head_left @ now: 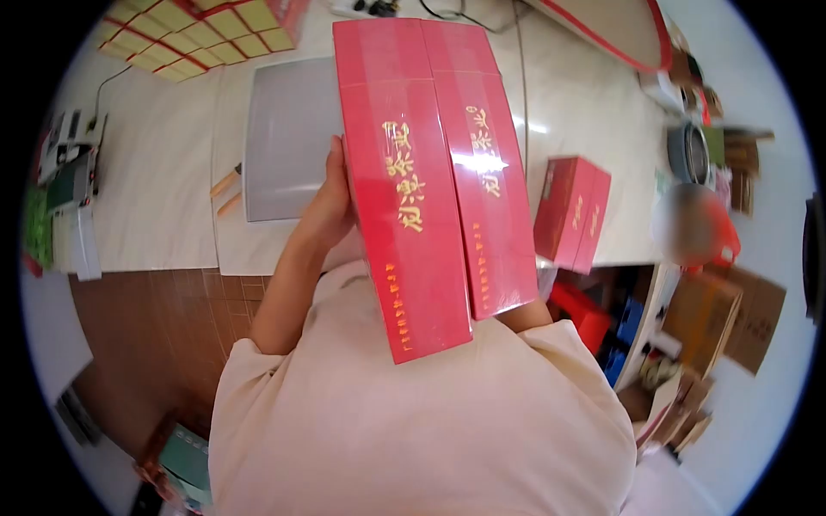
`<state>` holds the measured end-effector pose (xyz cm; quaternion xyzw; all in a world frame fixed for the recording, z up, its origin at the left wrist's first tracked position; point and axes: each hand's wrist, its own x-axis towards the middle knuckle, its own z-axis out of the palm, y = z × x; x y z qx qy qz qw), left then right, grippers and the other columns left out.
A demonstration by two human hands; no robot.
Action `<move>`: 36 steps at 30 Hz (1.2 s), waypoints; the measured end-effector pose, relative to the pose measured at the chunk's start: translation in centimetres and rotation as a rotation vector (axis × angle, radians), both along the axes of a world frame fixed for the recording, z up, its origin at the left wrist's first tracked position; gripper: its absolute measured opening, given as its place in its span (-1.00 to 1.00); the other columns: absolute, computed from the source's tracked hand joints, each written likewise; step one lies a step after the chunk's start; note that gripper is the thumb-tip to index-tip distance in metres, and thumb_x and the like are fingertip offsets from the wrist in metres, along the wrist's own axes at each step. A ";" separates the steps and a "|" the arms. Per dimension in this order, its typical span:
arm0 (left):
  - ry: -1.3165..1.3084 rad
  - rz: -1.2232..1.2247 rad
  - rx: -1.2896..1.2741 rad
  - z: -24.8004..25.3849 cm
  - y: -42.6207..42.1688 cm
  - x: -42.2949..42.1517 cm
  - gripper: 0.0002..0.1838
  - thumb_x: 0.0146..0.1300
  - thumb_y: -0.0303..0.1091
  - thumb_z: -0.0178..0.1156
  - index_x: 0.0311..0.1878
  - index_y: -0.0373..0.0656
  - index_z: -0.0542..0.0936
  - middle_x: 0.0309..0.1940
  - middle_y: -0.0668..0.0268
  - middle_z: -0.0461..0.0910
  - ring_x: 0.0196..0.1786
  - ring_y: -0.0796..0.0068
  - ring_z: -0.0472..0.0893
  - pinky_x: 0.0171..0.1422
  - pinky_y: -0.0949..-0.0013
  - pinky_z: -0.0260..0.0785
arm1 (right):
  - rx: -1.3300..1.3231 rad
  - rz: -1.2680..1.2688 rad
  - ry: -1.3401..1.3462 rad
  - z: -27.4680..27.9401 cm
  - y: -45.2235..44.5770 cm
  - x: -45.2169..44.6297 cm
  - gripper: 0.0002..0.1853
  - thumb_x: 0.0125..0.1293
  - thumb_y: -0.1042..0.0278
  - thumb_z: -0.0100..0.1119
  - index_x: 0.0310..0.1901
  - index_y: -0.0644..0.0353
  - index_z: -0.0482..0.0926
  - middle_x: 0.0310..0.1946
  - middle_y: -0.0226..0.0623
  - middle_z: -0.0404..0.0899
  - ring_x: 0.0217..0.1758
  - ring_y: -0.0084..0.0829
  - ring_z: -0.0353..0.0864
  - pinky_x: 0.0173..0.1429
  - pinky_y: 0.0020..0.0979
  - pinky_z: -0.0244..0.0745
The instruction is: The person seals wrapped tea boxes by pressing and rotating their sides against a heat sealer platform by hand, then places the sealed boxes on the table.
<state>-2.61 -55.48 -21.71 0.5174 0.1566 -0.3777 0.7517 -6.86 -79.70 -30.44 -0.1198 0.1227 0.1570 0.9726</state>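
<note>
Two long red tea boxes, a left one point(379, 181) and a right one point(482, 189), are held up side by side in front of my chest. Gold lettering runs along both, and their glossy surface reflects the light. A narrow gap shows between their lower ends. My left hand point(331, 202) grips the outer edge of the left box, its thumb along the side and its other fingers hidden behind. Of my right arm only a bit of forearm shows below the right box; that hand is hidden by the boxes.
Another red box point(572, 215) stands on the table point(155, 206) at the right. A grey tray-like panel point(288, 138) lies behind my left hand, beside wooden-handled tools point(227, 191). Stacked red-and-yellow boxes point(198, 39) stand at back left; cardboard cartons point(710, 314) are at the right.
</note>
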 end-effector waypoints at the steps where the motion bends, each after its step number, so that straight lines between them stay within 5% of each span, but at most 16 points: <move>1: 0.011 0.021 -0.142 -1.1 -0.4 -1.5 -0.13 0.31 0.45 -0.39 0.32 -0.12 0.33 0.18 0.25 0.45 0.21 0.42 0.43 0.31 0.30 0.26 | 0.077 -0.016 0.012 -0.2 0.1 -1.6 -0.46 0.36 0.13 0.10 0.25 0.28 0.30 0.13 -0.25 0.43 0.08 -0.40 0.48 0.16 -0.39 0.43; 10: 0.473 -0.091 -0.372 -3.8 2.4 -6.9 -0.27 0.36 0.34 -0.30 0.26 -0.08 0.38 0.12 0.27 0.51 0.12 0.39 0.54 0.20 0.30 0.44 | 0.408 -0.216 -0.007 -0.4 5.2 -11.7 -0.46 0.36 0.15 0.09 0.24 0.31 0.27 0.11 -0.22 0.41 0.08 -0.37 0.45 0.18 -0.38 0.41; 13: 0.341 -0.144 -0.589 -3.8 4.4 -6.1 -0.32 0.38 0.28 -0.22 0.24 -0.10 0.41 0.10 0.27 0.54 0.09 0.39 0.56 0.20 0.29 0.43 | 0.468 -0.252 -0.017 -0.3 7.7 -13.2 -0.46 0.36 0.15 0.09 0.23 0.32 0.26 0.10 -0.21 0.40 0.08 -0.36 0.45 0.19 -0.37 0.40; 25: 0.302 -0.212 -0.397 -3.9 5.7 -3.3 -0.34 0.37 0.25 -0.13 0.24 -0.13 0.38 0.11 0.31 0.50 0.12 0.50 0.51 0.20 0.38 0.42 | 0.561 -0.385 -0.084 0.3 12.1 -14.2 -0.47 0.37 0.18 0.09 0.22 0.35 0.23 0.07 -0.16 0.37 0.08 -0.32 0.41 0.23 -0.35 0.37; 31: 0.068 -0.252 -0.391 -1.4 5.7 1.1 -0.35 0.40 0.24 -0.18 0.26 -0.13 0.35 0.10 0.29 0.50 0.13 0.48 0.50 0.20 0.36 0.42 | 0.357 -0.652 -0.070 3.5 11.7 -14.6 -0.49 0.33 0.17 0.11 0.12 0.39 0.24 -0.05 -0.16 0.37 0.00 -0.28 0.40 0.19 -0.31 0.37; 36: -0.386 -0.140 -0.210 0.5 3.8 3.8 -0.25 0.33 0.30 -0.10 0.31 -0.16 0.26 0.22 0.25 0.40 0.23 0.40 0.44 0.28 0.32 0.34 | 0.422 -0.605 -0.118 -0.6 7.3 -20.2 -0.53 0.29 0.18 0.16 0.09 0.31 0.31 -0.08 -0.20 0.41 0.02 -0.28 0.41 0.19 -0.32 0.36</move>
